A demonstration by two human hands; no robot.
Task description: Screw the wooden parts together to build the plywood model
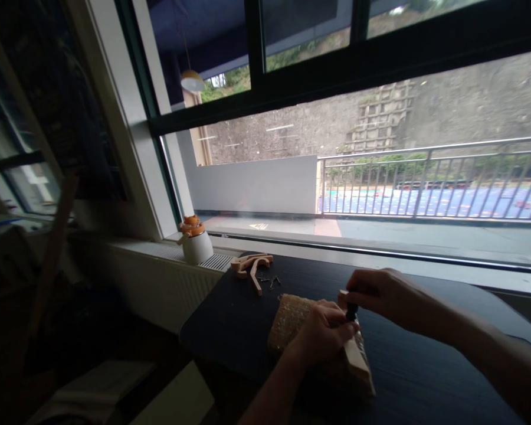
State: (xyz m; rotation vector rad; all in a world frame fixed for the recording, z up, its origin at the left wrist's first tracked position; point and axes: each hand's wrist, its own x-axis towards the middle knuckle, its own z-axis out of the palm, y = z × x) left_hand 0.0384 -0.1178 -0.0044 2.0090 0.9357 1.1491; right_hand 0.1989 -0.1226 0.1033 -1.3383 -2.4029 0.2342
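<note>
A tan, rough-textured block (289, 319) lies on the dark table, with a pale wooden strip (356, 359) along its right side. My left hand (321, 330) rests over the block, closed with thumb and fingers against the strip. A short black tool (351, 310) stands nearly upright at the strip, its lower end hidden by my left fingers. From above, my right hand (371, 290) grips this tool with closed fingers. Beyond the block lie curved wooden pieces (254, 268) and several small screws (273, 281).
The dark table (425, 366) stands against a window sill, its rounded left corner near a white radiator (194, 295). A white jug with an orange top (197, 245) sits on the ledge. Pale flat boards (181, 395) are below the table at left.
</note>
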